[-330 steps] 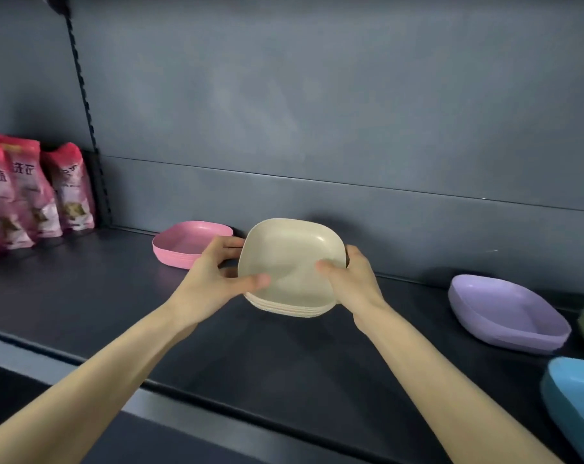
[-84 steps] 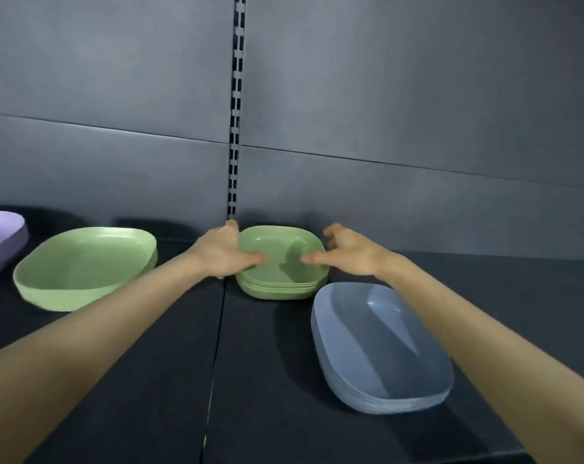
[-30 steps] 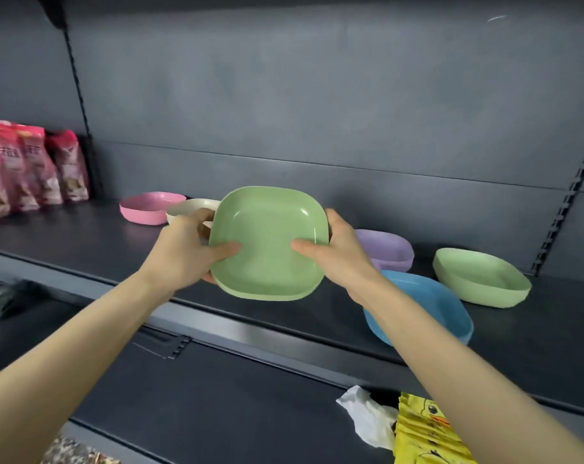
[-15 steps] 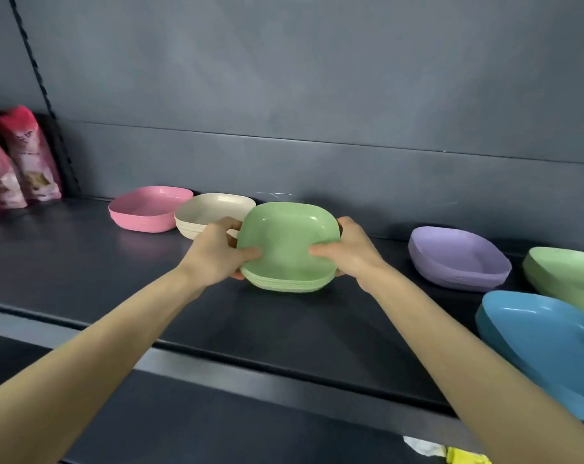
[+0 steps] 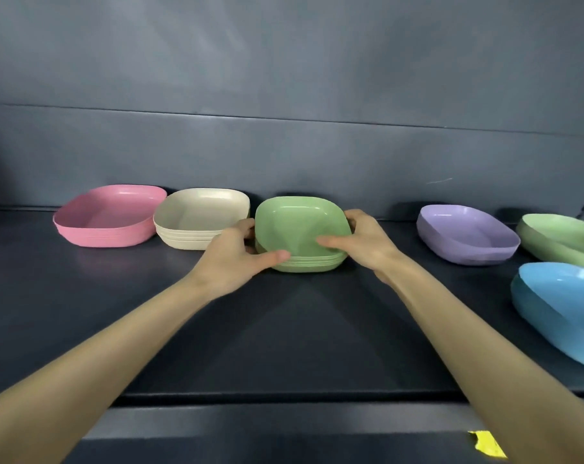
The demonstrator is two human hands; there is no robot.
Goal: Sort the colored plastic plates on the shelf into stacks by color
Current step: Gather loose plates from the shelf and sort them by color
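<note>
Both hands, left (image 5: 232,259) and right (image 5: 367,244), grip the green plate stack (image 5: 299,234) on the shelf (image 5: 283,329), just beside the cream stack (image 5: 200,217); purple stack (image 5: 464,234) well apart

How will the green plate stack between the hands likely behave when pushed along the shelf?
Probably slides rather than tips: the green plate stack sits low and wide. Likely stays together, since the plates nest.

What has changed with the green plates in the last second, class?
The green stack, held up a second ago, has come down onto the shelf beside the cream stack. The left hand and right hand still grip its sides. The pink stack and purple stack have not moved.
</note>
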